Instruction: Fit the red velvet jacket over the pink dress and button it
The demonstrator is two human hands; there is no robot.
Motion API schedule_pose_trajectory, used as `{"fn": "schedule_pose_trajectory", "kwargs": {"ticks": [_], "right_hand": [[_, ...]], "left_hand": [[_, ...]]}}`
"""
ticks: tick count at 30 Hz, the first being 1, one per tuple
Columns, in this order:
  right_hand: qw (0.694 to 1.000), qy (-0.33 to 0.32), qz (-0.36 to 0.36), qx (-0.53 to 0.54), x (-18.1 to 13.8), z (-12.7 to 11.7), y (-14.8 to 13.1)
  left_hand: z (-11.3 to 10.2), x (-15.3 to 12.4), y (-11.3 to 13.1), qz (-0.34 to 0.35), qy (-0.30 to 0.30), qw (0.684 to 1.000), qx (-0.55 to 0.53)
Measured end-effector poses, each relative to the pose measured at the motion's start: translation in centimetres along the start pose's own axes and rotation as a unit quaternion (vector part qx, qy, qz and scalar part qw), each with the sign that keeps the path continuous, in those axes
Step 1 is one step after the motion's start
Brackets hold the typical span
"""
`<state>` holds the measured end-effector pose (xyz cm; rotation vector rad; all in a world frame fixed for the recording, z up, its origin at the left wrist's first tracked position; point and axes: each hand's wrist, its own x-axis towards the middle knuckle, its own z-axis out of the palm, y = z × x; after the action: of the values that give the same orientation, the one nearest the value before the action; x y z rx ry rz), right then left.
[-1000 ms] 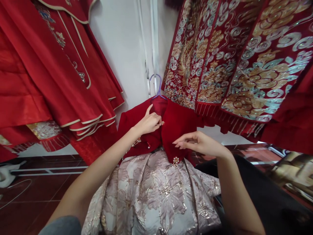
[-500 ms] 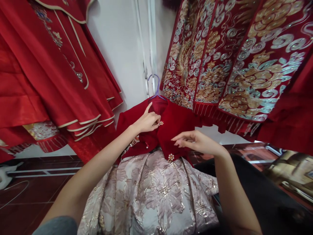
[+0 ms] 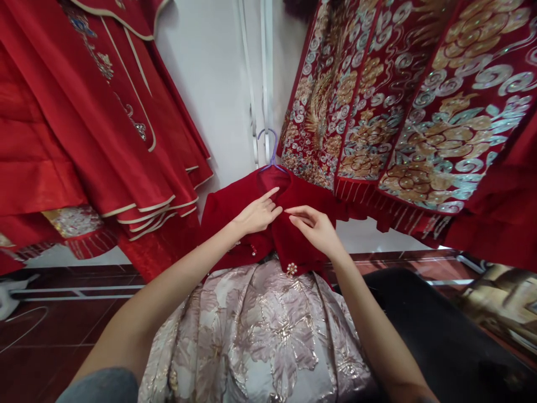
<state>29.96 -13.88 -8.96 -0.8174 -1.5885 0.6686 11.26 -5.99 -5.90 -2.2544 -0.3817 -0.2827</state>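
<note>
The jacket [image 3: 293, 246] is hanging from a hanger [image 3: 271, 148] at the far centre, in front of the wall [image 3: 210, 84]. The skirt [image 3: 268, 330] is spreading out just nearer, under it. The left hand [image 3: 255, 215] and the right hand [image 3: 316, 229] are meeting side by side on the jacket's front. Robes [image 3: 84, 140] are hanging at the left and a gown [image 3: 411, 112] at the right.

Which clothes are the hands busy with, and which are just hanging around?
In hand: red velvet jacket on a purple hanger; left hand and right hand, both at its front; floral skirt under it.
Just about: red robes on the left; embroidered skirt on the right; black cloth at lower right.
</note>
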Motion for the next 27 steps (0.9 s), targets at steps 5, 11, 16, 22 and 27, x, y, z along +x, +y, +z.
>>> {"fn": "schedule_pose_trajectory", "kwargs": {"ticks": [5,11,16,22,27], "right_hand": [[0.998,0.053,-0.013,0.011,0.9,0.7,0.8],[0.991,0.121,0.002,0.049,0.7,-0.5,0.4],[0.991,0.023,0.056,0.123,4.4,3.5,-0.4],[0.963,0.079,0.153,-0.207,5.5,7.2,0.2],[0.910,0.133,0.116,-0.375,3.4,3.4,2.4]], "left_hand": [[0.6,-1.0,0.2,-0.055,0.040,0.997,-0.024],[-0.9,-0.9,-0.1,-0.141,0.019,0.985,-0.096],[-2.1,-0.2,0.5,-0.215,-0.058,0.975,-0.001],[-4.2,-1.2,1.5,-0.359,-0.120,0.923,0.069],[-4.4,-1.9,0.6,-0.498,-0.157,0.851,0.053]]}}
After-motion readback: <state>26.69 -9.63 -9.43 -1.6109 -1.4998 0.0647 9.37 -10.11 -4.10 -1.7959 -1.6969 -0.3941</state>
